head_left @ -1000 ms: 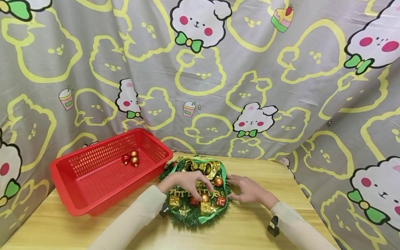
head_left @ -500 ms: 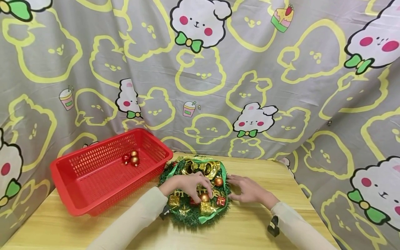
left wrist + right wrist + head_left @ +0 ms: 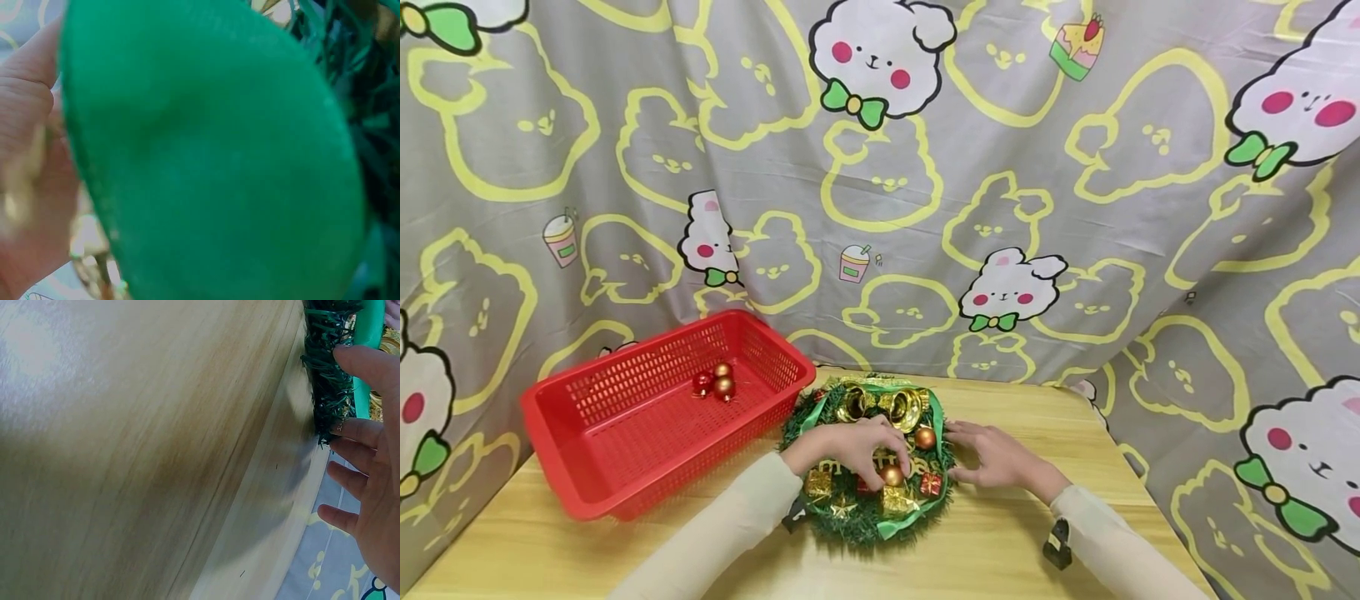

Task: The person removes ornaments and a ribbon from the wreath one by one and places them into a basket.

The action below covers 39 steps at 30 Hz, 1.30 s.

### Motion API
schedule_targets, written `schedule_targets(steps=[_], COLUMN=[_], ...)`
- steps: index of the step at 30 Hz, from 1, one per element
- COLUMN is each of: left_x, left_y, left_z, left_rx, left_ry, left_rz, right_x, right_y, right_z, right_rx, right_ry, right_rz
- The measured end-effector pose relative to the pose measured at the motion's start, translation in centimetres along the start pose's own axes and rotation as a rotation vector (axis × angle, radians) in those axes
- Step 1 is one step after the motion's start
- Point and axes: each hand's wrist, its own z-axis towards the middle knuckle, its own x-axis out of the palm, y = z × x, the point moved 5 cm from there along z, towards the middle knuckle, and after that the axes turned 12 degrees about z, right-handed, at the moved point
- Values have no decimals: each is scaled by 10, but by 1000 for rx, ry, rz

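Copper-coloured and round, a shiny ball [image 3: 892,476] is pinched by the left hand [image 3: 856,445] on a bushy green wreath [image 3: 850,532], bottom middle. The wreath's edge is touched by the right hand [image 3: 1002,457], fingers spread. Far left, a red plastic basket [image 3: 692,461] is seen.

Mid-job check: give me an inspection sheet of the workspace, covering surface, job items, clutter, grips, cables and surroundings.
Surface: light wood-grain tabletop; bright glare patch in the right wrist view.
Job items: Christmas wreath lying on the tabletop, with gold bells, small gift boxes and gold lettering partly hidden by the left grip; red slotted plastic basket at the left, holding three baubles.
Clutter: nothing seen.
Left grip: thumb and fingers curled around a copper bauble on the wreath; green ribbon blocks most of its wrist view.
Right grip: fingers extended, touching the wreath's right edge.
Cables: nothing seen.
Surroundings: grey cartoon-print curtain behind the tabletop and at both sides.
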Motion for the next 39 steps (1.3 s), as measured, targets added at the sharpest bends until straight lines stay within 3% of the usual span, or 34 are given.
schedule_targets(steps=[11,19,26,33,39], left_x=[-8,-15,-27,-37,-45], left_y=[0,3,4,5,8], left_z=[-3,-7,-16,-23,-28], left_rx=[33,-19,-52,-27,-43], left_ry=[-134,-249,-381,-503,-590], left_rz=[-53,-56,80,184,250], right_x=[0,2,3,2,1], right_y=[-1,-2,-2,-1,0], right_z=[0,0,0,-1,-1], right_rx=[-27,-22,-16,-9,0], right_ry=[-20,-13,-9,-2,7], right_rz=[-16,-11,-15,-9,6])
